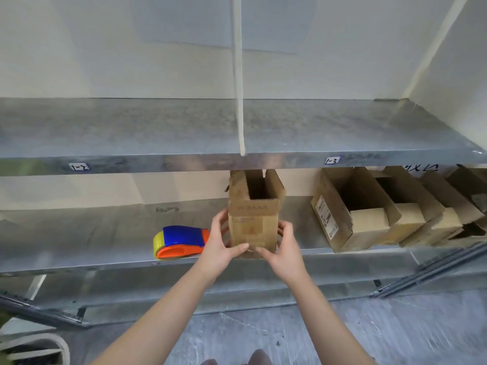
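A small brown cardboard box (253, 222) stands upright with its top flaps open at the front of the lower metal shelf (105, 248). My left hand (220, 246) grips its left side, thumb across the lower front. My right hand (283, 248) grips its right side, thumb also on the lower front. A blue, orange and yellow tape dispenser (180, 242) lies on the same shelf just left of my left hand.
Several open cardboard boxes (369, 209) stand in a row at the right of the lower shelf. The upper metal shelf (158, 133) has a white upright divider (238, 88) at its middle. Below are grey floor tiles and a white basket (34, 349) at bottom left.
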### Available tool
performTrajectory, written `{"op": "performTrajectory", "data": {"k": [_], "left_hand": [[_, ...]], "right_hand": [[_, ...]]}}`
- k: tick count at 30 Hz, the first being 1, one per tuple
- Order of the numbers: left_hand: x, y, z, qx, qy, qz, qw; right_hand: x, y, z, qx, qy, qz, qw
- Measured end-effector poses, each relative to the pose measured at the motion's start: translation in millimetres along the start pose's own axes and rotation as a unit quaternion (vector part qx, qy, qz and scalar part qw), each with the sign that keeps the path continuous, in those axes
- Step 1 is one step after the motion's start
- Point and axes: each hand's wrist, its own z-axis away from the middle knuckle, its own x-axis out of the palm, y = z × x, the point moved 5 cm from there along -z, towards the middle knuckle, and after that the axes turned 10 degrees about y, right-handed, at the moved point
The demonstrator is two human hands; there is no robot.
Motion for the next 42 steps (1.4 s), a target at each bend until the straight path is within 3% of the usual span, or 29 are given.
{"op": "performTrajectory", "data": {"k": [5,10,15,17,20,22,24,28,33,42], "left_hand": [[10.9,-28.3,-12.2,-0.001,-0.029,-0.018,0.999],[22.1,-70.5,-14.0,0.007,-0.065,-0.121,0.990],[17.8,-85.6,-15.3,0.005,-0.069,-0.172,0.983],[4.1,-76.8,-23.5,0.050,-0.050,-0.295,0.953],[-20.7,-54.4,-36.6,0.190,-0.024,-0.507,0.841],[-30.8,-41.0,-45.2,0.230,-0.026,-0.563,0.794],[-31.6,-26.2,-53.0,0.249,-0.027,-0.577,0.778],[-1.0,-3.6,-56.4,0.239,-0.064,-0.553,0.796],[73.7,-5.3,-39.2,0.130,-0.180,-0.360,0.906],[154.5,-27.6,-34.0,0.041,-0.173,-0.175,0.968]], "right_hand": [[6.0,34.8,-8.3,0.032,-0.006,0.031,0.999],[17.2,69.6,-18.8,0.099,-0.013,0.000,0.995],[23.4,88.4,-29.3,0.091,0.000,-0.018,0.996],[21.5,97.8,-32.4,0.095,-0.012,-0.016,0.995],[8.5,96.1,-31.8,0.098,-0.020,-0.020,0.995],[-7.1,91.9,-30.8,0.100,0.005,-0.041,0.994],[-24.9,87.1,-29.5,0.103,0.026,-0.063,0.992],[-62.1,81.6,-25.0,0.119,0.062,-0.071,0.988],[-100.7,99.6,-25.5,0.104,0.083,-0.021,0.991],[-130.4,121.7,-34.7,0.116,0.107,0.007,0.987]]}}
